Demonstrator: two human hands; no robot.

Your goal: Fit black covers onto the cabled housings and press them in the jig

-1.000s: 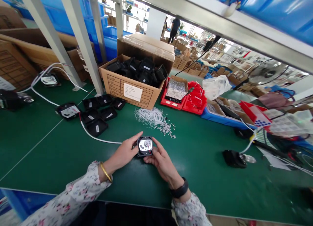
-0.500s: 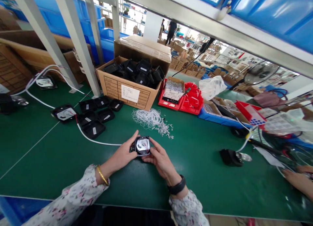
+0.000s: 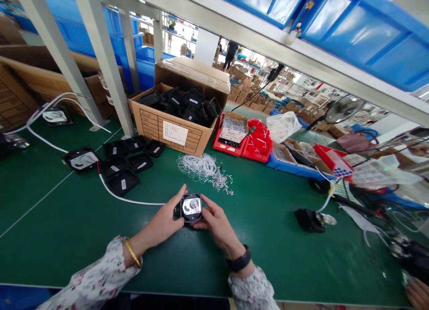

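Observation:
Between my two hands sits a black square lamp housing point(image 3: 191, 208), its open side up, showing a silver plate with thin red and black wires. My left hand point(image 3: 167, 215) grips its left side, thumb at the near corner and fingers at the far one. On the opposite side my right hand point(image 3: 216, 221) is closed around the right edge. A white cable point(image 3: 134, 201) runs from behind my left hand to the left. Beyond the housing lie a coil of clear thin rings point(image 3: 197, 167) and a scatter of small screws point(image 3: 221, 183).
Several black covers point(image 3: 122, 181) lie at left beside another wired housing point(image 3: 81, 159). A cardboard box point(image 3: 174, 126) of black housings stands behind, with red trays point(image 3: 256, 142) to its right. A lamp point(image 3: 311, 220) rests at right; another person's hand point(image 3: 417, 292) is at the lower right edge.
The view has shifted a little. My hands still hold the housing, which appears slightly lower and more tilted. At far right, the other person's hand is lower, near a black lamp.

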